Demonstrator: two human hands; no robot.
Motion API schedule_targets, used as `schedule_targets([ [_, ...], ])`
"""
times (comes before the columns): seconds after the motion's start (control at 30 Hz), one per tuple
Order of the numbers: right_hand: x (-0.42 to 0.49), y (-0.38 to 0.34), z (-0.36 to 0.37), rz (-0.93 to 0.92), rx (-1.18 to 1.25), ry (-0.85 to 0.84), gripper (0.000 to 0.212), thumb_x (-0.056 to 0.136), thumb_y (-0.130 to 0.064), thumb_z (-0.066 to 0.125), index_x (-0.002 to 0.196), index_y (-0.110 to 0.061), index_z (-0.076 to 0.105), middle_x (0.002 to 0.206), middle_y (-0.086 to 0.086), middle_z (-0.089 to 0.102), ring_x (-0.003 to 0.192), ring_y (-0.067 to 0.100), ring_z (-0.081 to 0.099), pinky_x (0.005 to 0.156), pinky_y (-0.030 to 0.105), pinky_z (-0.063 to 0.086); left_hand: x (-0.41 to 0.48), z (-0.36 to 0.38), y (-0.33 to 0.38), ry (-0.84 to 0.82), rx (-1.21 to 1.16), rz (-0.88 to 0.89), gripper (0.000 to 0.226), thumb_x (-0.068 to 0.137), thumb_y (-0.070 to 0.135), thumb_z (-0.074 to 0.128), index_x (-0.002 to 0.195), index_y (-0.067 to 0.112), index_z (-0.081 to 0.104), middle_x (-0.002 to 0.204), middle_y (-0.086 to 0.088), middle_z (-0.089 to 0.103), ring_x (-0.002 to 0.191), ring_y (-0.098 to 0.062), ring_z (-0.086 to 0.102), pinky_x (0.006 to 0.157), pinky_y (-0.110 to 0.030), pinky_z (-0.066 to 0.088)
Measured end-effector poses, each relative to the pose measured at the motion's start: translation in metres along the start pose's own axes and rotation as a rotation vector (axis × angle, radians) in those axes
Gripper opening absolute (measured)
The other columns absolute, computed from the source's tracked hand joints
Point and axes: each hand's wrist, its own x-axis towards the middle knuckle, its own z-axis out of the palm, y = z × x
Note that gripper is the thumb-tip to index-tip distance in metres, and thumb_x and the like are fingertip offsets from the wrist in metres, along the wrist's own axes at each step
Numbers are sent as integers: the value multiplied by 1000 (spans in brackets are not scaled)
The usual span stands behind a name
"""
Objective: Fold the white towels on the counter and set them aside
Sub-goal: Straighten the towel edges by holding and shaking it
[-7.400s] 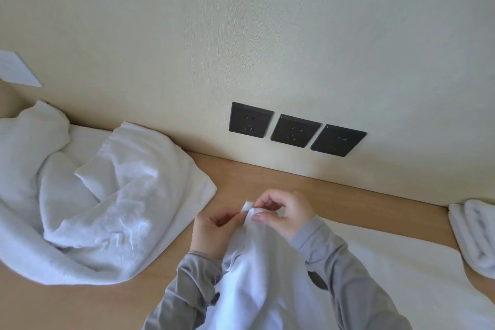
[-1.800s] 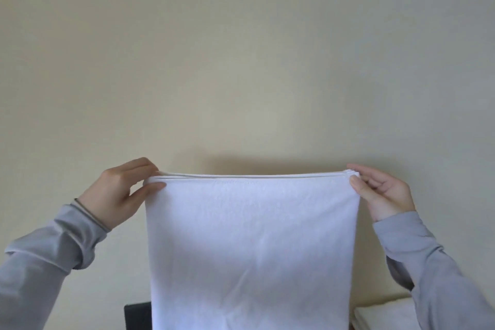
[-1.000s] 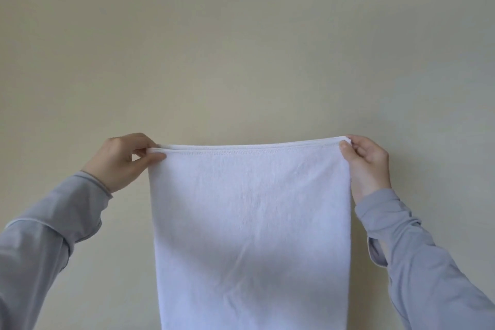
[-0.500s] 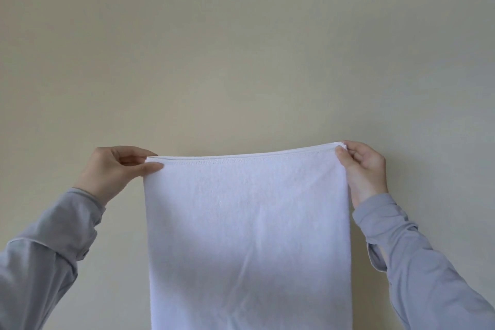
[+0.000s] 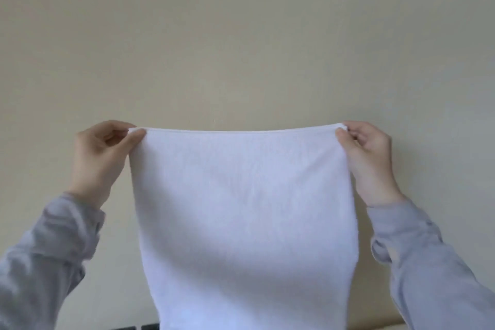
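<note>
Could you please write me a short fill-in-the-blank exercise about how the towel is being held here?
1. The left hand and the right hand each pinch a top ____ of the towel.
2. The towel hangs in front of the plain wall, and its colour is ____.
3. The person's sleeves are both ____ in colour.
Missing words: corner; white; grey.
</note>
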Motion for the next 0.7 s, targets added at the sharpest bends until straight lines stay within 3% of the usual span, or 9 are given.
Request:
schedule_targets([
  [0.17, 7, -14, 3, 10, 76, 10, 20, 86, -4, 61, 83, -23, 62, 82, 1, 60, 80, 13, 53, 74, 22, 43, 9, -2, 15, 49, -27, 46, 5, 74, 30, 72, 72, 29, 68, 73, 8, 65, 70, -4, 57, 66, -13, 44],
  [0.33, 0, -14, 1, 65, 68, -6, 17, 86, -5, 61, 84, -22, 63, 84, 3, 61, 84, 16, 55, 77, 28, 44, 5, -4, 13, 38, -23, 46, 6, 75, 32, 72, 75, 27, 69, 77, 4, 65, 71, -3, 57, 65, -10, 45],
  [0.47, -1, -17, -10, 76, 73, 28, 16, 86, -6, 63, 86, -22, 64, 91, 8, 62, 87, 18, 56, 83, 32, 45, 5, -1, 3, 13, -74, 22, 13, 73, 38, 74, 77, 27, 69, 74, 15, 67, 73, -1, 59, 67, -8, 46],
  [0.7, -5, -6, -34, 89, 3, 84, 18, 86, -5, 62, 84, -23, 63, 95, 8, 62, 91, 16, 57, 86, 31, 45, -12, 23, 5, -69, -81, 3, 6, 76, 30, 74, 76, 27, 69, 73, 15, 68, 70, 2, 60, 63, -6, 45],
])
